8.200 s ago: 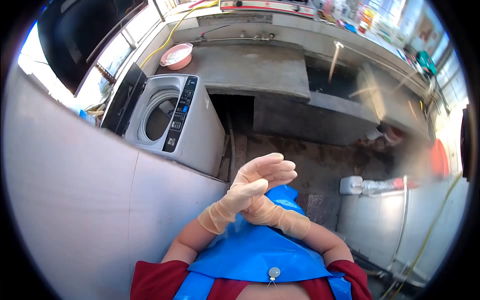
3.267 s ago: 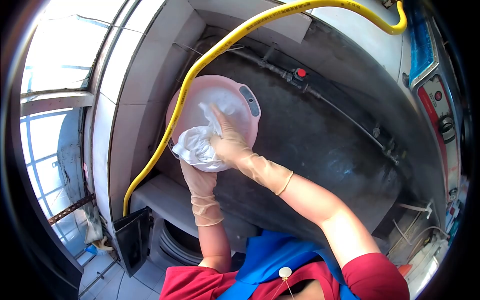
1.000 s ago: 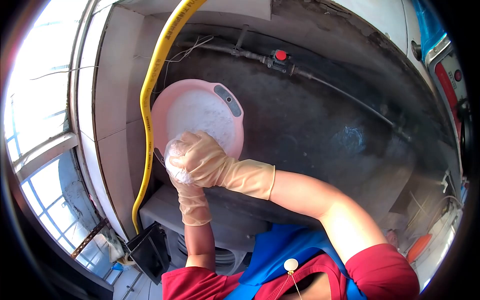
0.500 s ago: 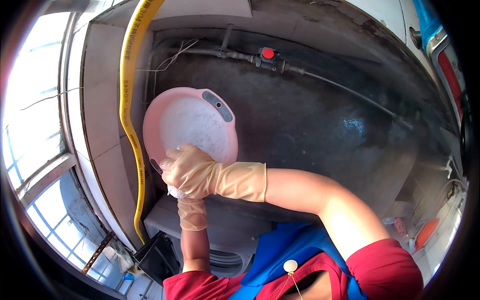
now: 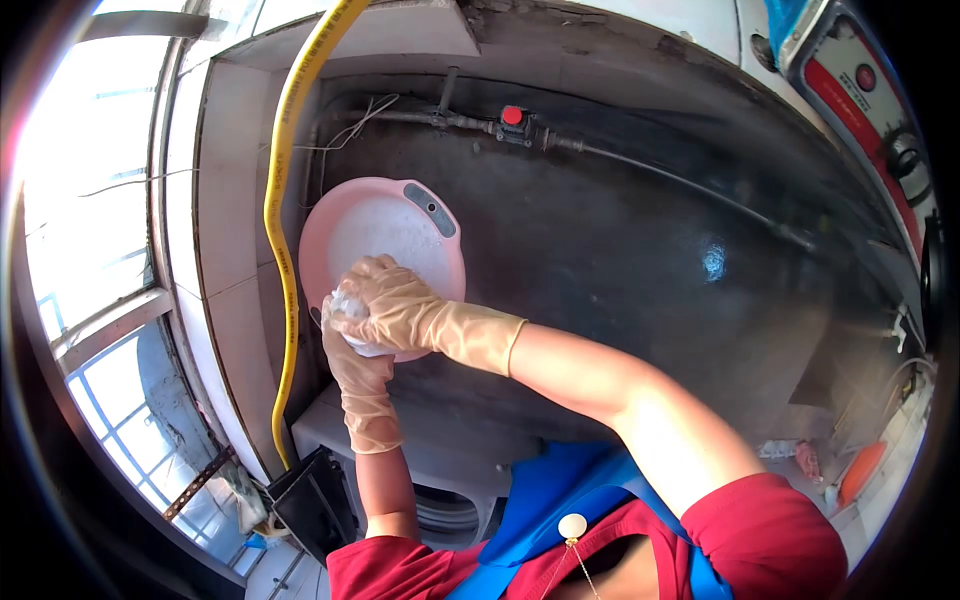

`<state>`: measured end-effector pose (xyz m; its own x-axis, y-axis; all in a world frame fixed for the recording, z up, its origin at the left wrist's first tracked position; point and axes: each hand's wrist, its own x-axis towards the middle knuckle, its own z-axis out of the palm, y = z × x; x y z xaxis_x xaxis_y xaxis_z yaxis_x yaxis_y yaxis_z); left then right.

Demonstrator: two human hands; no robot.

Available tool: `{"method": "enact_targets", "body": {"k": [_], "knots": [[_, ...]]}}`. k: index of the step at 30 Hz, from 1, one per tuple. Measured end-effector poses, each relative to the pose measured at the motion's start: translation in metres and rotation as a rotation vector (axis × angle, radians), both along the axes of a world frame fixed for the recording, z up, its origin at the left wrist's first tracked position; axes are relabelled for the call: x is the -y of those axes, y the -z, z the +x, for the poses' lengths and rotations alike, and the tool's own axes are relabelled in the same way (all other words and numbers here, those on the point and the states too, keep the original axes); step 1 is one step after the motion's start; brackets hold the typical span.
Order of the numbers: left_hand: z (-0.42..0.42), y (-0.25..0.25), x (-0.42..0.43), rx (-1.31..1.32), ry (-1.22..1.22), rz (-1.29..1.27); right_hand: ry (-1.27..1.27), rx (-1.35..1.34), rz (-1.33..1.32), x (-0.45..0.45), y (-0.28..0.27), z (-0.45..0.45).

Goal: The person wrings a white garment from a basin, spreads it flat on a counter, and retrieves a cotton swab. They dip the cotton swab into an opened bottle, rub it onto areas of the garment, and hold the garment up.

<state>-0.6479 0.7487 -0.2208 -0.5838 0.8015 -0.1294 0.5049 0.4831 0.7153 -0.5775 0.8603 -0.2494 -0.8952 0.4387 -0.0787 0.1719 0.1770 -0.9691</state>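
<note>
Both gloved hands at near side of pink basin, wadded white cloth squeezed between them; right hand curled over the cloth from above, fingers bent, left hand partly closed around it from below, its fingers mostly hidden; cloth bunched up, over the basin's near rim; whitish foamy water in basin; basin on dark desk, yellow hose running just beside it, pipe with red-topped valve along the back, washing machine below the desk edge
</note>
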Motion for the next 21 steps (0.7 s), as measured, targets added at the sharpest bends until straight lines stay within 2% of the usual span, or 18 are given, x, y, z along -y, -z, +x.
{"method": "enact_targets", "body": {"k": [1, 3, 4, 5, 7, 9, 11, 13, 15, 17, 19, 21], "knots": [[0.004, -0.006, 0.003, 0.191, -0.16, 0.083, 0.005, -0.004, 0.015, 0.0, -0.003, 0.009], [0.021, -0.026, 0.015, -0.257, 0.077, 0.074, 0.051, -0.022, -0.431, -0.006, -0.007, 0.044], [0.032, -0.027, 0.02, -0.173, 0.016, 0.137, 0.03, -0.054, -0.557, -0.009, -0.011, 0.067], [0.042, -0.03, 0.022, 0.117, -0.064, 0.166, 0.027, -0.158, -0.662, -0.011, -0.011, 0.089], [0.075, -0.047, 0.01, -0.001, 0.127, 0.346, 0.058, -0.232, -0.915, -0.014, -0.016, 0.144], [0.112, -0.07, -0.008, 0.871, -0.157, 0.208, 0.178, -0.203, -0.797, -0.017, -0.032, 0.206], [0.153, -0.06, -0.009, 1.273, -0.093, 0.313, 0.375, -0.177, -0.757, -0.006, -0.043, 0.269], [0.197, -0.056, -0.018, 1.414, 0.137, 0.283, 0.624, -0.178, -0.87, 0.006, -0.059, 0.333], [0.226, -0.046, -0.02, 1.56, 0.317, 0.191, 0.733, -0.242, -0.872, 0.023, -0.071, 0.39], [0.263, -0.056, -0.033, 1.573, 0.398, 0.12, 0.879, -0.337, -0.88, 0.033, -0.097, 0.446], [0.296, -0.074, -0.045, 1.416, 0.566, 0.054, 0.973, -0.299, -0.771, 0.04, -0.11, 0.491], [0.325, -0.088, -0.06, 1.225, 0.711, 0.011, 1.071, -0.171, -0.534, 0.041, -0.115, 0.531]]}}
